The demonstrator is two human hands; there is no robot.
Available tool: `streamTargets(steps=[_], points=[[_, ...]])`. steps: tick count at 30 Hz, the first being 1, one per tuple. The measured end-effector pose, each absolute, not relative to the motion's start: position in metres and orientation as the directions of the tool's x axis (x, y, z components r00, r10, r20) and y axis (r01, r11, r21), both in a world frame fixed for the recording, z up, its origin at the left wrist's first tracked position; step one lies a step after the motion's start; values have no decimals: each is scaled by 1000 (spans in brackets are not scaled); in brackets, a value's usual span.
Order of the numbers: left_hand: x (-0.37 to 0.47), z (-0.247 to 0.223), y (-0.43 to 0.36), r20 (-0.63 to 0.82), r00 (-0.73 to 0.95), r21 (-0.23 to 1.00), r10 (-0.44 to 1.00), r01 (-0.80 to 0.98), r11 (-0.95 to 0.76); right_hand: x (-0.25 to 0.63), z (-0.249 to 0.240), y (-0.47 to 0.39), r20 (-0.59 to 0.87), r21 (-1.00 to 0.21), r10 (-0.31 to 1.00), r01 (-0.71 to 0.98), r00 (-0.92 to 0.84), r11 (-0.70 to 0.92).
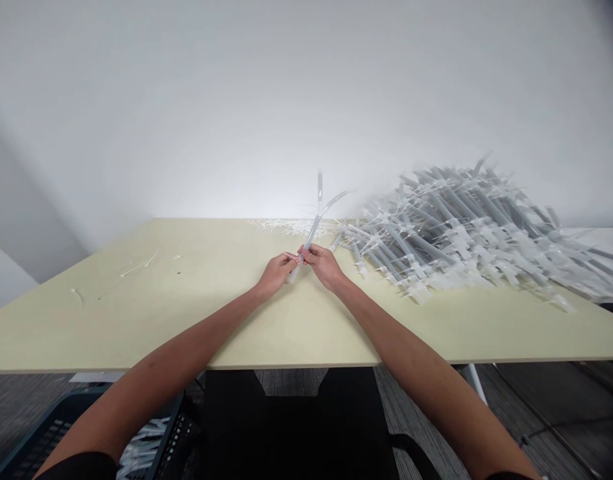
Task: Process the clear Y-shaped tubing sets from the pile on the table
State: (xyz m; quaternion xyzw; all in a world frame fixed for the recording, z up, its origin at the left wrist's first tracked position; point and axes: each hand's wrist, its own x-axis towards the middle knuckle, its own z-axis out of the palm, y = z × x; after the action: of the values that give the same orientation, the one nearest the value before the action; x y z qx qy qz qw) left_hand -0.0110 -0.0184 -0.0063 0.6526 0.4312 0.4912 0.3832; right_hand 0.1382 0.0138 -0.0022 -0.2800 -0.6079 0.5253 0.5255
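Note:
A clear Y-shaped tube (315, 227) is held over the middle of the table, its two branches pointing up and away from me. My left hand (280, 272) pinches it near the lower end, and a short stub sticks out below the fingers. My right hand (322, 263) grips the same tube just above and to the right, its fingertips almost meeting those of the left. Whether a small tie sits between the fingertips is too small to make out. Behind the tube lies a scatter of thin white cable ties (299, 227).
A large heap of similar clear tubes with white ends (451, 230) covers the table's right side. Several loose white strips (139, 265) lie on the left of the pale yellow table (176, 333). Below, a dark plastic basket (61, 407) holds more tubes. A wall stands behind.

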Motion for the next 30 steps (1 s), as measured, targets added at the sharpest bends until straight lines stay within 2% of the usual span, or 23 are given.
streamTargets(steps=[6,17,20,23,27,30], points=[[-7,-6,-21,290,115,946,950,115,-302,137,-2,14,378,-914,878,-270,-294,302],[-2,-8,-21,190,200,969,961,-194,-151,138,1,12,335,-923,897,-294,-289,249],[-4,-4,-21,191,182,980,965,-86,-178,139,2,13,334,-922,893,-301,-302,243],[-2,5,-27,252,62,953,966,159,-259,141,6,14,330,-919,891,-321,-312,228],[7,22,-48,485,-81,827,871,367,-426,146,16,12,316,-898,889,-407,-331,168],[16,33,-67,685,-9,645,729,471,-601,151,28,7,280,-872,903,-481,-327,96]])
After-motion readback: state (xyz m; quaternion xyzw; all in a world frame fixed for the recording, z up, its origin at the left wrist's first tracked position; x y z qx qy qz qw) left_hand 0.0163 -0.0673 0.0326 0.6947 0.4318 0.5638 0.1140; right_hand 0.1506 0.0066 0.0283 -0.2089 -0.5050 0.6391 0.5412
